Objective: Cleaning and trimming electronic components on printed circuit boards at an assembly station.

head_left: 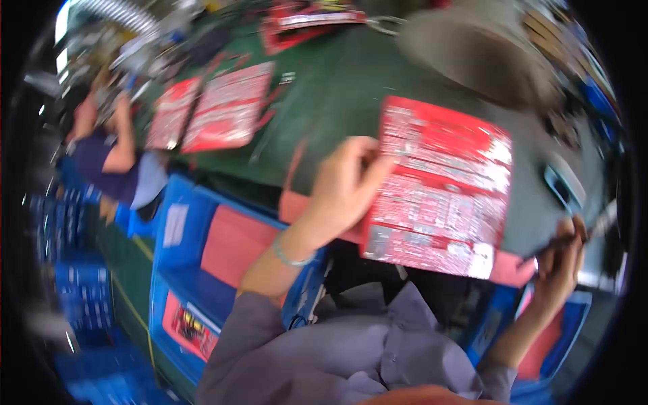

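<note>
My left hand (347, 185) grips the left edge of a red circuit board panel (442, 196), thumb on top and fingers underneath. The panel is tilted up in front of me and shows many small silvery parts and pads. A greenish bracelet (290, 253) circles my left wrist. Off to the right, my right hand (561, 260) is closed around a slim dark tool (555, 246), with its thin end pointing left toward the panel's lower right corner but apart from it. Blur hides the tool's exact kind.
On the green bench (331, 88) two more red panels (229, 108) lie at the left, and another red board (314, 23) sits at the back. A large grey hood (479, 50) stands at the back right. Blue bins (192, 260) flank my lap. A co-worker (118, 158) sits far left.
</note>
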Motion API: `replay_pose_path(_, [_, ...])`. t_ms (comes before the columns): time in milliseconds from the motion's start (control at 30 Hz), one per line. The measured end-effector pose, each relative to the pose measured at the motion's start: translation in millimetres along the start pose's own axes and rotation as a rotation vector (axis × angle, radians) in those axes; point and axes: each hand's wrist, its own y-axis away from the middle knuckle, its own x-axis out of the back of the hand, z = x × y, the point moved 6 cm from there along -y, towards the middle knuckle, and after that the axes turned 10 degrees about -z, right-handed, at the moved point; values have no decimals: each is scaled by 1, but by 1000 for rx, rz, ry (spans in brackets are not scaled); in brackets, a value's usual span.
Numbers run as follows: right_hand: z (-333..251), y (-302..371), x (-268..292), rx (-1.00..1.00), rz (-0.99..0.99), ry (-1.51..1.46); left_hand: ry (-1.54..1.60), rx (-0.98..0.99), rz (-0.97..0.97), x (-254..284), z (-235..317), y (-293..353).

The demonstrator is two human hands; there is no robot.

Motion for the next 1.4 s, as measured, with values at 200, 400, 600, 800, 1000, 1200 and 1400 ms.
replay_pose_path(200, [19,35,-69,-100,-214,-91,-73,-423,-102,-22,82,32])
replay_pose_path(400, [50,80,-120,-153,-471,5,356,-396,-325,-60,91,81])
replay_pose_path(600, [40,104,-142,-344,-499,-91,420,-111,-229,-57,60,95])
replay_pose_path(800, [37,100,-97,-469,-611,-51,335,-187,-486,-63,68,106])
replay_pose_path(1000, [60,127,-80,-440,-776,-169,1037,344,-923,-106,55,131])
replay_pose_path(1200, [99,141,-27,-322,-324,57,1724,517,-1394,-116,82,151])
replay_pose_path(1400, [92,126,-46,-332,-497,-180,956,70,-976,-111,52,110])
